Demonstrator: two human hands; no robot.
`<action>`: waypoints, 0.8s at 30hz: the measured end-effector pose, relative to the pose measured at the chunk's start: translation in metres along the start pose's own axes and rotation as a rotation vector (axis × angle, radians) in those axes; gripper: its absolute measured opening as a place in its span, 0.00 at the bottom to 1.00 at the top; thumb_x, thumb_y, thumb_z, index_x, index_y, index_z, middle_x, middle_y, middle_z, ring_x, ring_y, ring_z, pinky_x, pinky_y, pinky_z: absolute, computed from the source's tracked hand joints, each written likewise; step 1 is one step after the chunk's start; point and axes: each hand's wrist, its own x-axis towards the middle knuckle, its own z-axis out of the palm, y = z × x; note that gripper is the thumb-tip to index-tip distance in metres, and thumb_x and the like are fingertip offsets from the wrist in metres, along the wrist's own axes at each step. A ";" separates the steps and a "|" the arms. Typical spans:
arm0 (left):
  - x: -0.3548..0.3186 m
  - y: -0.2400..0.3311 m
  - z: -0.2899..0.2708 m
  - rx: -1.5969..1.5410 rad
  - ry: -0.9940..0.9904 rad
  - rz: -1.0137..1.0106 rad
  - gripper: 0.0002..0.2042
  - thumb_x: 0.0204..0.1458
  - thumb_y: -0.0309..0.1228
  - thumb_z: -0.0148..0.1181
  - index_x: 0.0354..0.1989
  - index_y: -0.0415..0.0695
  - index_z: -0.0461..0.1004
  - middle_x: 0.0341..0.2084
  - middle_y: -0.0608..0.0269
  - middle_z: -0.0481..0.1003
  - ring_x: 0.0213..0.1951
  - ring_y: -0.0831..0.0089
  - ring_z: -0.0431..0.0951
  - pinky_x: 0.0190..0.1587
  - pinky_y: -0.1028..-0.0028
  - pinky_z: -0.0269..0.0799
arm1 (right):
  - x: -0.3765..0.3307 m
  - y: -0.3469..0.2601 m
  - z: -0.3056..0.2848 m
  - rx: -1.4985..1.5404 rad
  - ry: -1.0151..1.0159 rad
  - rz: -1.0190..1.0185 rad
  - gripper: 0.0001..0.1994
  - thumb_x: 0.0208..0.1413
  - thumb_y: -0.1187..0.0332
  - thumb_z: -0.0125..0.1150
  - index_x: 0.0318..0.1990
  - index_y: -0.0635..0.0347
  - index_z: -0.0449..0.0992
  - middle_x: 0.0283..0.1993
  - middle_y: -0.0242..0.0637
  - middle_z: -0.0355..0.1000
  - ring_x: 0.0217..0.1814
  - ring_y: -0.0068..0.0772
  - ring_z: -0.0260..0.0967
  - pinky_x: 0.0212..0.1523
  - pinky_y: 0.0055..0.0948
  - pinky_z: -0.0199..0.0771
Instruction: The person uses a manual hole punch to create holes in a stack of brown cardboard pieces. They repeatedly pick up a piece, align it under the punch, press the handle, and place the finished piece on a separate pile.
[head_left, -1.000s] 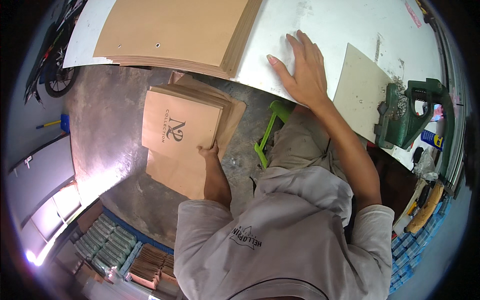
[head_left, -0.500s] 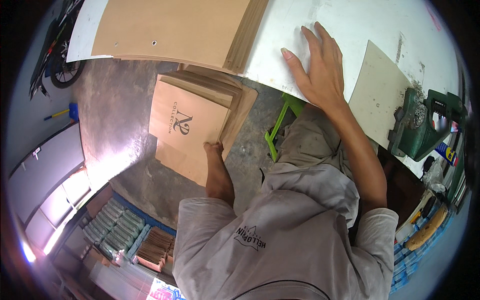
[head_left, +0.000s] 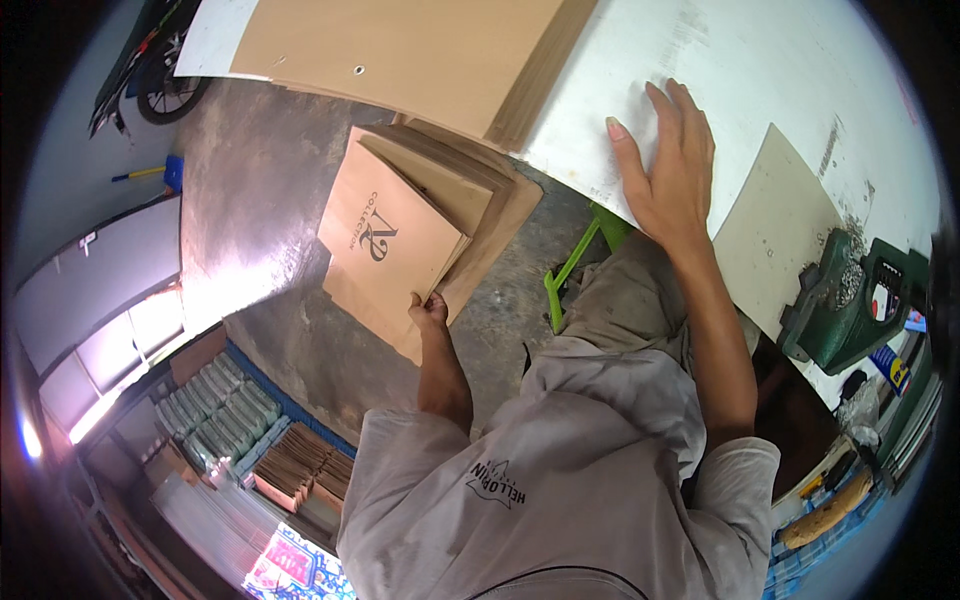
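Cardboard sheets — green punch nearby

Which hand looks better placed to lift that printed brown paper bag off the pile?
Probably the left hand: it already grips the printed bag's lower edge on the pile. The right hand lies flat on the white table, apart from the bags.

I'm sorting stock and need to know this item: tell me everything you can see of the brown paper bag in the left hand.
The paper bag is flat and folded, brown kraft paper by its look, with a dark printed mark on its face. The left hand grips its lower corner. It lies tilted on top of a stack of similar bags above the concrete floor.
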 end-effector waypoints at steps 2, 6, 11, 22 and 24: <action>-0.012 0.018 -0.002 0.083 -0.017 0.060 0.13 0.69 0.34 0.54 0.49 0.36 0.76 0.42 0.56 0.82 0.41 0.62 0.85 0.42 0.72 0.85 | 0.000 -0.001 -0.001 -0.016 -0.011 -0.008 0.30 0.66 0.52 0.61 0.65 0.66 0.70 0.70 0.60 0.63 0.74 0.61 0.58 0.73 0.56 0.54; -0.053 0.100 0.018 0.494 -0.239 0.473 0.07 0.64 0.30 0.55 0.46 0.44 0.76 0.32 0.67 0.77 0.22 0.77 0.73 0.22 0.77 0.68 | -0.001 0.001 0.001 -0.031 0.000 -0.057 0.29 0.66 0.54 0.63 0.65 0.67 0.70 0.69 0.58 0.66 0.73 0.60 0.60 0.72 0.52 0.56; -0.212 0.157 0.149 0.580 -0.040 1.212 0.22 0.57 0.22 0.62 0.60 0.32 0.65 0.36 0.50 0.78 0.25 0.67 0.79 0.25 0.68 0.79 | -0.003 0.002 -0.004 0.118 0.028 0.028 0.31 0.63 0.54 0.66 0.65 0.68 0.68 0.66 0.59 0.68 0.72 0.62 0.61 0.71 0.54 0.57; -0.285 0.238 0.226 0.919 -0.169 0.949 0.31 0.60 0.52 0.65 0.45 0.27 0.76 0.30 0.46 0.80 0.29 0.61 0.84 0.34 0.70 0.83 | -0.004 0.003 0.001 0.038 0.023 -0.072 0.31 0.61 0.56 0.69 0.66 0.66 0.68 0.66 0.59 0.67 0.70 0.63 0.62 0.70 0.56 0.58; -0.211 0.260 0.251 0.964 -0.125 0.763 0.34 0.61 0.54 0.64 0.51 0.25 0.72 0.38 0.38 0.80 0.39 0.55 0.85 0.44 0.64 0.84 | -0.005 0.002 0.000 -0.001 0.013 -0.089 0.32 0.60 0.56 0.69 0.66 0.65 0.67 0.66 0.60 0.67 0.70 0.63 0.62 0.71 0.58 0.57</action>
